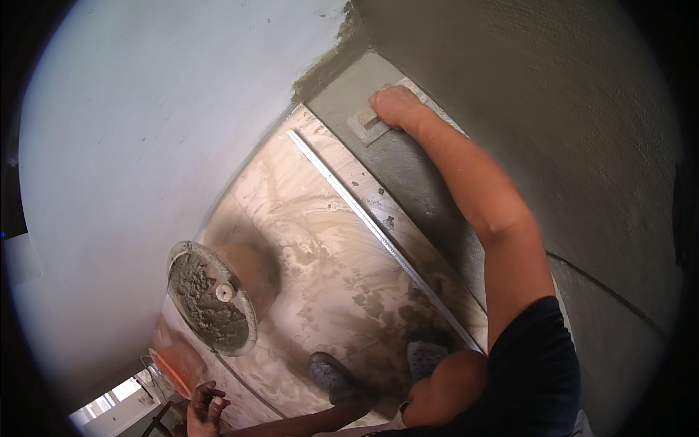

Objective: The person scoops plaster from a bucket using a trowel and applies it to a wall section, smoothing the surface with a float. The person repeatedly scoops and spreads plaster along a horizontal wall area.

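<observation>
My right hand (393,107) is clenched around the handle of a trowel (366,125), pressed flat against the wet grey wall (568,116) low near the corner. My left hand (206,408) hangs loosely curled and empty, near the mortar pan (211,298) on the floor (328,240), beside a long straightedge (378,233).

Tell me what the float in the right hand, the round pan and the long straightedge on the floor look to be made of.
Float: grey, flat, mortar-smeared; plastic or metal, cannot tell. Round pan: likely metal, thin rim, caked with rough grey mortar. Straightedge: pale, shiny, straight bar; probably aluminium.
</observation>
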Available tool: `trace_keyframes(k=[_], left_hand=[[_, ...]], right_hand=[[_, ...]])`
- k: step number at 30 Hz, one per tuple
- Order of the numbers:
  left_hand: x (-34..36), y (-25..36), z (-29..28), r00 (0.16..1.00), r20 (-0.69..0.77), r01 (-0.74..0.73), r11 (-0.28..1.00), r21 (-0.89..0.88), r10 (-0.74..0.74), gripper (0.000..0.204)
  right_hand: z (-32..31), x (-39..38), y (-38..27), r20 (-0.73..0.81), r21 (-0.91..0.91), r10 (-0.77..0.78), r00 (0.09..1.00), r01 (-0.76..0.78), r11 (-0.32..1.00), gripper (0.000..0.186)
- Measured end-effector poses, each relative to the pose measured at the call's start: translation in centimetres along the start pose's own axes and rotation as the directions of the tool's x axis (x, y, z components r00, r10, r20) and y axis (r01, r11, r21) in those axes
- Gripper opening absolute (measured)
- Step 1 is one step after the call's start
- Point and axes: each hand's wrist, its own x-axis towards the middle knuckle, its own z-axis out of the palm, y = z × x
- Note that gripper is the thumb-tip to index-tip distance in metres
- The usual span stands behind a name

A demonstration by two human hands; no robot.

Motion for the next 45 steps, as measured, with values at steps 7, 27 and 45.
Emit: trace_keyframes(k=[7,27,45], left_hand=[[0.7,-1.4,-0.3,0.999,0.009,-0.048,0.996,-0.071,0.049,0.039],[2.0,-1.3,1.0,0.942,-0.017,-0.334,0.926,-0.178,0.336,0.051],[0.9,0.9,1.3,0.969,0.004,-0.247,0.968,-0.053,0.247,0.063]], right_hand=[[0.2,-6.9,0.1,0.046,-0.017,0.024,0.999,-0.024,1.0,0.025],[3.7,-23.3,1.5,0.052,0.033,0.024,0.998,-0.026,0.999,0.026],[5.1,-42.5,0.5,0.347,-0.076,0.135,0.928,-0.116,0.99,0.034]])
